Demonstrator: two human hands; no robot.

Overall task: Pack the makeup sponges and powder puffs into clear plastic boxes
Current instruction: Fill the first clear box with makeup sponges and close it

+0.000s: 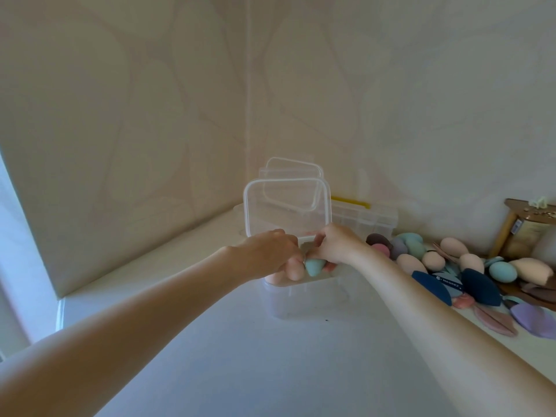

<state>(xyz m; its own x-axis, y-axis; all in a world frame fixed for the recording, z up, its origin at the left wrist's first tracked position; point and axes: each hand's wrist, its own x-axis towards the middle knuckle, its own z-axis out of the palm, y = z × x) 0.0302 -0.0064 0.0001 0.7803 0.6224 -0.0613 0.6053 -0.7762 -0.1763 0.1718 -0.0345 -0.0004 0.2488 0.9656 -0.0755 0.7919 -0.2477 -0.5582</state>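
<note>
From the head camera, both of the person's arms are reaching forward over a pale surface (pixel 270 371) toward a clear plastic box (pixel 304 299) standing in the corner where two patterned walls meet. The box's lid (pixel 285 206) is standing upright at the back of the box, hinged open.

The left hand (pixel 270 254) is hovering above the box's open top with its fingers curled down; its thumb and fingertips are pressing against a teal sponge (pixel 314 266) at the rim. The right hand (pixel 337 246) is meeting it from the other side, fingers bent and pinching the same sponge, so the two hands are gripping it together directly over the box. Something pinkish is showing inside the box under the left hand, perhaps another sponge, though the blur makes it hard to say.

Behind the box, a second clear box (pixel 291 173) is standing with its lid up, and just right of that is lying a flat clear case with a yellow latch (pixel 361 212).

To the right of the box, a heap of sponges and puffs (pixel 469 272) is spreading along the surface: peach and teal egg shapes, navy puffs, lilac and mauve pads. Beyond the heap, at the far right, is sitting a gold-coloured stand (pixel 523 224).
</note>
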